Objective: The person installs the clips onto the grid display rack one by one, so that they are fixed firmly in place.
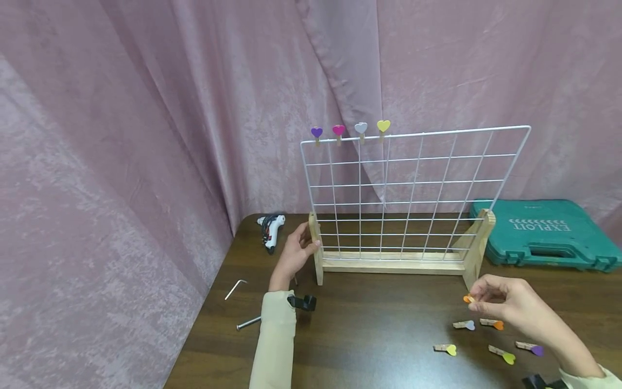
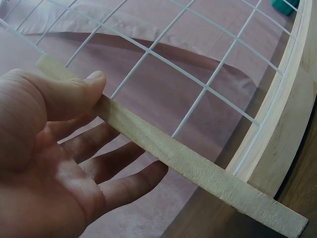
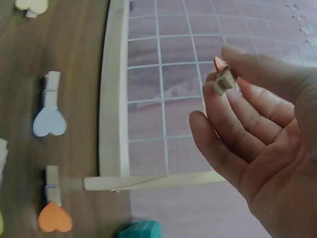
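Note:
A white wire grid [image 1: 413, 185] stands upright in a wooden stand [image 1: 393, 265]. My left hand [image 1: 293, 256] grips the stand's left upright, its thumb lying along the edge in the left wrist view [image 2: 198, 171]. Above the table by the right upright, my right hand [image 1: 515, 302] pinches a small wooden clothespin [image 3: 225, 82] with an orange heart between thumb and fingertips. Purple [image 1: 317, 132], pink [image 1: 338, 130], white [image 1: 360, 128] and yellow [image 1: 383, 126] heart clothespins sit along the left part of the grid's top wire.
Below my right hand lie loose heart clothespins: white [image 1: 464, 325], orange [image 1: 493, 323], purple [image 1: 529, 348] and two yellowish ones [image 1: 445, 349]. A green tool case [image 1: 549, 232] sits behind right. Leftward are a glue gun [image 1: 273, 232], hex key [image 1: 235, 289] and a metal bolt [image 1: 249, 323].

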Motion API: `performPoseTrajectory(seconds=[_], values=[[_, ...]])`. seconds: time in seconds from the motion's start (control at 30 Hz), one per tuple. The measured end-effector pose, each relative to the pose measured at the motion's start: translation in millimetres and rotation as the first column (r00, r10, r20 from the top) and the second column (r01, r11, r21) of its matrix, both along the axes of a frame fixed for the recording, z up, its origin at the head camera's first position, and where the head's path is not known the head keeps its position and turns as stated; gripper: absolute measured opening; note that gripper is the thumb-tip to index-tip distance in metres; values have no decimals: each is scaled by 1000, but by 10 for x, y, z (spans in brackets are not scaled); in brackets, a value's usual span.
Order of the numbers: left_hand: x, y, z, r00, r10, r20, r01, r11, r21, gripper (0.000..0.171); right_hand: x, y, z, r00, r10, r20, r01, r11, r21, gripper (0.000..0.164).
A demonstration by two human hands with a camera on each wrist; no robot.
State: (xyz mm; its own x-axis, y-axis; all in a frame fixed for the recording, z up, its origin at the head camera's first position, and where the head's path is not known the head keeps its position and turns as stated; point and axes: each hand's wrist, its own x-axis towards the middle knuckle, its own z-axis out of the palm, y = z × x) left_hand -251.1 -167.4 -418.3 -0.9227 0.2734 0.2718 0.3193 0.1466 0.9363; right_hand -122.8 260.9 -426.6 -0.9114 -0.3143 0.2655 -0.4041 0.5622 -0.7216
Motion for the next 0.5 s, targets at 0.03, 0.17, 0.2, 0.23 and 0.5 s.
performPoseTrajectory(seconds=[0.03, 0.17, 0.2, 0.23, 0.5], values=[[0, -2, 0, 1000, -1, -5, 1, 1000, 4, 49, -14, -8, 18, 1000, 2, -22, -2, 1000, 4, 23], [-2, -2, -2, 1000, -5, -16, 5, 1000, 14, 47, -61, -43, 98, 992, 13, -122, -10, 1000, 25, 35], [-2, -2, -1, 1000, -8, -18, 8, 1000, 18, 47, -71, -53, 120, 991, 16, -136, -13, 1000, 28, 34], [-3, -1, -4, 1000, -10, -20, 11, 1000, 23, 47, -78, -65, 139, 989, 18, -145, -13, 999, 32, 31], [-3, -4, -4, 1000, -9, -14, 9, 1000, 14, 48, -124, -200, 311, 996, 35, -79, -37, 999, -32, 16]])
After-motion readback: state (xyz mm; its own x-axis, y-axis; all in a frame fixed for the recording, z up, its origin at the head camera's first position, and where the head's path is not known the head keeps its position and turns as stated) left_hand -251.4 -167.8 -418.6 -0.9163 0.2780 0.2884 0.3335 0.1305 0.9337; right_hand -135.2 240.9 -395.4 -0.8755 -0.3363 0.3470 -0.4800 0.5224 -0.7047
